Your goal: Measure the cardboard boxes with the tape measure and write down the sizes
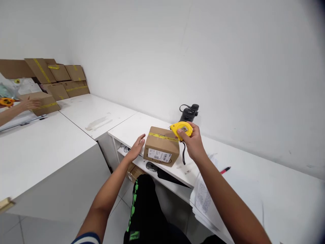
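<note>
A small cardboard box point(162, 144) with yellow tape across its top and a white label on its front side sits on the white table in front of me. My right hand point(191, 137) grips a yellow tape measure point(183, 129) over the box's right top corner, its black strap hanging down. No drawn-out blade can be made out. Just left of the box is my left hand point(137, 148), fingers apart and holding nothing; a narrow gap seems to separate it from the box.
Behind the box stands a black bottle point(188, 113). A paper stack point(208, 200) and a red pen point(225, 170) lie at right. A computer mouse point(151, 166) is on the shelf below. At far left, another person's hand point(29, 103) touches a box near several stacked cartons point(58, 73).
</note>
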`<state>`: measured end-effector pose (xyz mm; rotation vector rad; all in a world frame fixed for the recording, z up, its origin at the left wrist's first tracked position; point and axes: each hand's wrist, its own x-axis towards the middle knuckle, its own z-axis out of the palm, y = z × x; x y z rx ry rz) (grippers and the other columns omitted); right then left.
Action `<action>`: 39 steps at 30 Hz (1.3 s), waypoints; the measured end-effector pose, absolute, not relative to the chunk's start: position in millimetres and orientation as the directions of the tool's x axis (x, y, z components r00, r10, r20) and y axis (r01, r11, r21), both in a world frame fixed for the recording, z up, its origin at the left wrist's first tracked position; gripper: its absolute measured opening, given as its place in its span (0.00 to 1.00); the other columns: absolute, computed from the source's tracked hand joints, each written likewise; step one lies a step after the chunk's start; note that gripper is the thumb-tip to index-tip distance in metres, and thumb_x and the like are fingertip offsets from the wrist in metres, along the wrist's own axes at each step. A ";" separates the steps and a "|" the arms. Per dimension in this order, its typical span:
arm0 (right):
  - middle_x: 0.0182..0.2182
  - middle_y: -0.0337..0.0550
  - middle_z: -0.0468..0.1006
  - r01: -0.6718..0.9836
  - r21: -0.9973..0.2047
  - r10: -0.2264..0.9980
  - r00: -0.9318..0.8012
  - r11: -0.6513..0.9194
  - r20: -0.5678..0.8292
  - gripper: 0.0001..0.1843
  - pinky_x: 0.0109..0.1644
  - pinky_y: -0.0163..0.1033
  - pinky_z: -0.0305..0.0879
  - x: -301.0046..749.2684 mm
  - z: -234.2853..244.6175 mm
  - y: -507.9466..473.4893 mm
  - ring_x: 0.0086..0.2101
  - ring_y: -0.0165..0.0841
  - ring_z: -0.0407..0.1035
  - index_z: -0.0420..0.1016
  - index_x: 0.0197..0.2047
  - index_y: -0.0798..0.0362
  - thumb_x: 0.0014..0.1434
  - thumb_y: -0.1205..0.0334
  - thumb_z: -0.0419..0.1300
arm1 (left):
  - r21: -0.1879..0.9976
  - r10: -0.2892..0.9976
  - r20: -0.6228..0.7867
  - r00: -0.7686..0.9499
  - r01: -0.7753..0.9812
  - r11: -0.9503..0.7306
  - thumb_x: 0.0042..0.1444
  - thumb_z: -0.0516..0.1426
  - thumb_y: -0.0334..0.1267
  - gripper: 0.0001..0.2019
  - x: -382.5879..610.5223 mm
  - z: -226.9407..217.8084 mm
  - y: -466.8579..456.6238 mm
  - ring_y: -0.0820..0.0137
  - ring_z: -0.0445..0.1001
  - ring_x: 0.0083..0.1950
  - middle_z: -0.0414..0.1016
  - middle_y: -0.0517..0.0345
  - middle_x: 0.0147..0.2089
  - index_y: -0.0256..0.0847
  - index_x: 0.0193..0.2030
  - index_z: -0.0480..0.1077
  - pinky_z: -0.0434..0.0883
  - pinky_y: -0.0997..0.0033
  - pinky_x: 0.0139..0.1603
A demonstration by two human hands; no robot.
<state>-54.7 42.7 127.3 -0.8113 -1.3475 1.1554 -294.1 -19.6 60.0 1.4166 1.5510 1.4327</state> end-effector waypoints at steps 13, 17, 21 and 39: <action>0.55 0.44 0.72 0.219 -0.375 0.430 -0.568 0.901 0.702 0.27 0.58 0.50 0.66 -43.0 166.9 27.6 0.54 0.41 0.68 0.63 0.63 0.38 0.61 0.56 0.61 | 0.958 0.977 0.187 0.098 0.203 -0.204 0.55 0.57 0.58 0.22 -271.7 155.8 -18.1 0.77 0.60 0.25 0.63 0.64 0.24 0.39 0.29 0.64 0.58 0.74 0.30; 0.56 0.45 0.72 0.365 -0.431 0.565 -0.538 0.825 0.626 0.27 0.57 0.51 0.66 -5.2 152.8 44.9 0.54 0.42 0.68 0.64 0.64 0.39 0.62 0.53 0.59 | 0.973 0.986 0.164 -0.038 0.171 -0.155 0.51 0.60 0.55 0.21 -301.1 133.7 9.0 0.76 0.59 0.25 0.60 0.65 0.23 0.40 0.24 0.60 0.57 0.73 0.30; 0.57 0.46 0.71 0.470 -0.576 0.742 -0.479 0.668 0.470 0.28 0.55 0.51 0.68 28.9 125.4 67.0 0.53 0.43 0.69 0.65 0.63 0.41 0.60 0.49 0.60 | 0.955 0.992 0.056 -0.110 0.296 -0.021 0.49 0.60 0.56 0.20 -323.1 110.4 29.4 0.74 0.59 0.25 0.60 0.64 0.23 0.40 0.24 0.62 0.58 0.71 0.30; 0.57 0.52 0.73 0.560 -0.202 0.530 -0.517 0.803 0.673 0.28 0.48 0.51 0.70 43.2 108.3 30.4 0.52 0.46 0.70 0.57 0.67 0.47 0.65 0.57 0.55 | 0.876 0.995 0.078 0.055 0.473 -0.095 0.56 0.56 0.50 0.19 -315.3 158.5 -10.6 0.77 0.54 0.23 0.56 0.65 0.21 0.40 0.22 0.59 0.52 0.74 0.26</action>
